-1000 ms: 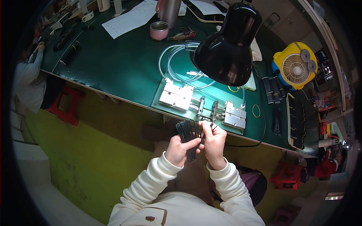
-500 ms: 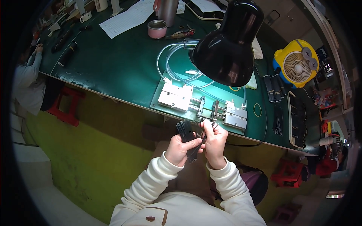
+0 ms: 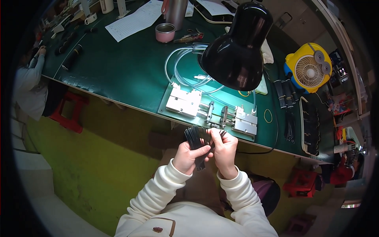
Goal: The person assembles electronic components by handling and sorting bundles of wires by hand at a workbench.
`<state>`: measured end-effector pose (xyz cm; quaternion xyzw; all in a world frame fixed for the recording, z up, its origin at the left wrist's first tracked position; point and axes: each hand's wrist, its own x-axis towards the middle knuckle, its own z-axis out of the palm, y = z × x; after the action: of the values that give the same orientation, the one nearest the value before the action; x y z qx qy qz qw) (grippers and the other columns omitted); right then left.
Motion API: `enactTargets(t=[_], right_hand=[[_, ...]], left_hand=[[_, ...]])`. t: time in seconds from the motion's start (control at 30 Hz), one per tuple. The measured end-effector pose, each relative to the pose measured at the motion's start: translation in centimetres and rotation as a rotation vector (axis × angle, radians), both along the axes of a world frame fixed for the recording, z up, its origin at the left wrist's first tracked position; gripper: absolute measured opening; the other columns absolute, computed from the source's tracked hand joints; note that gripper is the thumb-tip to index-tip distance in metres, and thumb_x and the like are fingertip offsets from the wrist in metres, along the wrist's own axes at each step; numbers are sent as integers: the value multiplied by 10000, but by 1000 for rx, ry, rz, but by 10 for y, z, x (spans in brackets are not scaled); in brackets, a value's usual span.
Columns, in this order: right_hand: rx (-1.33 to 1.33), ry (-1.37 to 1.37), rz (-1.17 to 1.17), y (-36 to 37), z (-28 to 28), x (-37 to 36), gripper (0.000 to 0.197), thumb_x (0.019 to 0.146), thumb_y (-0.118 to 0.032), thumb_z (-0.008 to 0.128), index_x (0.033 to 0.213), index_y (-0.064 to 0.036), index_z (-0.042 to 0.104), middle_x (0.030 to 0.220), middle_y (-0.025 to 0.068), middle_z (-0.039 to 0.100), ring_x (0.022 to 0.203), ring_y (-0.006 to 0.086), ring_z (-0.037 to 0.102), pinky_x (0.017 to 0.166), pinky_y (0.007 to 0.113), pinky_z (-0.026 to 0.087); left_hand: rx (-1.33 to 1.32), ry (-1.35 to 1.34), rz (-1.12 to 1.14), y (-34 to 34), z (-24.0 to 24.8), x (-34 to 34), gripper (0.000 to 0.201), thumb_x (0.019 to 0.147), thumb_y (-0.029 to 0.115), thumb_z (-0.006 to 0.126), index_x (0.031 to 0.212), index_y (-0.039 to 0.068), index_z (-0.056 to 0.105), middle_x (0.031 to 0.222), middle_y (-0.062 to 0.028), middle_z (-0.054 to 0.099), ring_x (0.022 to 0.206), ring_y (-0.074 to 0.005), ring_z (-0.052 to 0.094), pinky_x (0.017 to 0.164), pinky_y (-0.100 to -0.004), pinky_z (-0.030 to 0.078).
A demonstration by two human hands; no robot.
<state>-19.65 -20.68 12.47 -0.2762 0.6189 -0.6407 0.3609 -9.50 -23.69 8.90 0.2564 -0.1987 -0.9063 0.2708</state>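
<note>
Left hand (image 3: 184,158): closed round a bundle of thin black strips (image 3: 192,137), thumb laid across it. The bundle fans out at its upper end, in front of the surface (image 3: 114,75) and just below its near edge; lower ends poke out under the fingers.

Right hand (image 3: 225,152): close beside the left, thumb and forefinger pinched together on a few black strips (image 3: 223,133), whose ends show past the fingers. Exact count cannot be told.

Just beyond the hands, near the edge: two silver blocks, left one (image 3: 182,101) and right one (image 3: 245,122), on a green base plate, rods facing inward across a gap. Clear tubing (image 3: 177,65) coils behind. Black lamp (image 3: 237,59) overhangs, lighting the blocks.

Right side: yellow rubber band (image 3: 268,115), black rolls (image 3: 280,94), white-rimmed tray (image 3: 303,128) of dark pieces, yellow-and-blue fan (image 3: 309,69). Far side: pink cup (image 3: 165,34), written sheet (image 3: 134,20). Far left: another person's sleeve (image 3: 38,65).
</note>
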Motion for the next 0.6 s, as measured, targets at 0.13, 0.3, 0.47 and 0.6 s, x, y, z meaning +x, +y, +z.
enactTargets(t=[0.13,0.3,0.47,0.6], right_hand=[[-6,44,-41,1,-9,-3,198,799,-151,524,733,23,591,506,3,497,335,32,386,295,173,300],[-23,83,-91,-1,-19,-8,186,793,-138,527,721,19,595,501,-11,488,355,19,387,319,159,279],[25,35,-87,-2,-14,-8,193,792,-149,534,711,15,594,500,-16,487,366,15,391,324,157,281],[31,24,-84,-3,-8,-7,212,793,-168,542,701,17,590,498,-16,487,370,15,396,324,158,284]], left_hand=[[-1,-11,-1,1,1,-2,117,727,10,579,830,18,524,780,-62,569,646,-155,582,540,-234,483],[3,-16,3,-1,4,-4,109,729,10,576,827,19,528,787,-63,571,655,-157,585,549,-235,489],[11,-16,-4,-3,3,-6,105,733,13,572,828,18,528,787,-61,570,656,-156,583,558,-240,492],[-9,-15,-11,-4,3,-7,110,737,15,570,837,17,525,779,-61,568,656,-155,581,567,-246,496]])
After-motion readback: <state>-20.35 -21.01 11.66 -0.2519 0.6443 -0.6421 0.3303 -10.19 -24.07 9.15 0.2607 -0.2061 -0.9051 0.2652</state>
